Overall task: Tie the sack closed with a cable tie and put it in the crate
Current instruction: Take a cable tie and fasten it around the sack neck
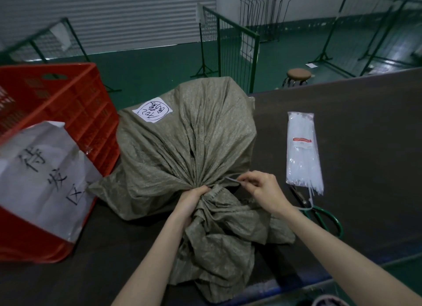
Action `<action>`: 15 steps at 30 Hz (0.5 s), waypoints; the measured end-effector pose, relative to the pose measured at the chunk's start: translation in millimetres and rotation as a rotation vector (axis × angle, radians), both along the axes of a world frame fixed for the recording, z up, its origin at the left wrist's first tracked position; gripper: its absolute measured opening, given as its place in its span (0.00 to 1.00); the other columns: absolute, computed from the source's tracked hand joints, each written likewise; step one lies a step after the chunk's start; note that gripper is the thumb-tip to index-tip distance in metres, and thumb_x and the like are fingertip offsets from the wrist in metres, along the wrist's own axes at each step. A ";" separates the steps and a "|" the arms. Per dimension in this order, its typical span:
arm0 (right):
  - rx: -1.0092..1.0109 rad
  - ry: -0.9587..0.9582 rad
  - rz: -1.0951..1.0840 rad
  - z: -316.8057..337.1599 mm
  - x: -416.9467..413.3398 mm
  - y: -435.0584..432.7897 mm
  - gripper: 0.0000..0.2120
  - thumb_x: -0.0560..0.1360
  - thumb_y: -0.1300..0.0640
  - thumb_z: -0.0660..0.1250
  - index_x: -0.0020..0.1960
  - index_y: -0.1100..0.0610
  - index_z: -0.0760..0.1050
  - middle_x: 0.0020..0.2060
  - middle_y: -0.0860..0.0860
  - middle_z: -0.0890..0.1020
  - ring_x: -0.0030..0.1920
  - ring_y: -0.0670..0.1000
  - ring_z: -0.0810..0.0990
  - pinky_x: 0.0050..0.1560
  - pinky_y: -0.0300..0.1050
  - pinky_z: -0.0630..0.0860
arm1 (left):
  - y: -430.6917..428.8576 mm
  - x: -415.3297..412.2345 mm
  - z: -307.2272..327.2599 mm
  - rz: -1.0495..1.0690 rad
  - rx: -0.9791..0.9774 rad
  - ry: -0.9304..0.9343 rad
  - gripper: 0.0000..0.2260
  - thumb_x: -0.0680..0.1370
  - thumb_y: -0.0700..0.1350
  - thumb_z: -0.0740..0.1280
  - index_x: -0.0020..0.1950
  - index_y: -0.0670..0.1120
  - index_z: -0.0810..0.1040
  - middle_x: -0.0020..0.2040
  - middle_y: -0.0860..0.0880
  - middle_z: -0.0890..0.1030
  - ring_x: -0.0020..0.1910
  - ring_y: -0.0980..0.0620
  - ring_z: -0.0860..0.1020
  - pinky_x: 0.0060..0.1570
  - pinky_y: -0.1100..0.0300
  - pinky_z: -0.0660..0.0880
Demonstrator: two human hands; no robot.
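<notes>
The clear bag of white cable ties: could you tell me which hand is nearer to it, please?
Right. The right hand is just left of the clear bag of white cable ties; the left hand is farther left.

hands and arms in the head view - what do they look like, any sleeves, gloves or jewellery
Both are bare. The left hand and right hand wear no gloves, and no rings, watch or bracelet show on the parts in view. Both forearms are uncovered from the wrist back to the frame edge, so no sleeve is visible. They look slender, with short nails where fingertips show. No markings or tape on them.
</notes>
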State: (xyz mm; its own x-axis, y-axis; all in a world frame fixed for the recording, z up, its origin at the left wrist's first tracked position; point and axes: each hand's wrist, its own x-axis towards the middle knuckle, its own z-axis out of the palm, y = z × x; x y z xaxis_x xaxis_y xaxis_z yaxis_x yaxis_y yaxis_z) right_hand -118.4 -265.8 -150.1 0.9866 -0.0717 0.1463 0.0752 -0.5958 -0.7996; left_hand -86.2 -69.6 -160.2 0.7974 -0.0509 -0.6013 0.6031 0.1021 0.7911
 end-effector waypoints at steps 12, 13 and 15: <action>-0.091 0.316 0.030 -6.7 11.8 -8.5 0.14 0.73 0.68 0.62 0.48 0.57 0.84 0.40 0.45 0.75 0.41 0.44 0.77 0.37 0.23 0.70 | 2.9 -0.5 2.7 -0.027 -0.019 0.025 0.13 0.70 0.40 0.71 0.52 0.36 0.82 0.47 0.41 0.85 0.42 0.47 0.83 0.40 0.61 0.77; -0.102 0.334 0.055 -7.1 14.5 -7.4 0.15 0.73 0.68 0.61 0.47 0.56 0.84 0.41 0.46 0.76 0.43 0.47 0.79 0.38 0.23 0.71 | 2.5 -0.9 2.8 -0.021 -0.019 0.034 0.13 0.70 0.40 0.71 0.52 0.36 0.82 0.47 0.40 0.85 0.42 0.47 0.83 0.40 0.60 0.77; -0.136 0.351 0.113 -5.3 18.8 -1.0 0.18 0.70 0.71 0.60 0.48 0.57 0.85 0.38 0.43 0.77 0.45 0.47 0.78 0.40 0.21 0.69 | 1.3 -1.5 3.5 -0.005 -0.011 0.038 0.13 0.69 0.40 0.71 0.51 0.36 0.82 0.46 0.41 0.85 0.41 0.47 0.83 0.40 0.60 0.77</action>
State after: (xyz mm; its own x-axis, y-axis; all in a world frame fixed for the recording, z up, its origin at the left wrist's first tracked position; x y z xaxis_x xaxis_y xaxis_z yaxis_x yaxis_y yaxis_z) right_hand -99.7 -266.8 -155.4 0.9789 0.0373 -0.2007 -0.1173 -0.7020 -0.7025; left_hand -87.7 -68.3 -156.7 0.7740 -0.0619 -0.6302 0.6329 0.1074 0.7667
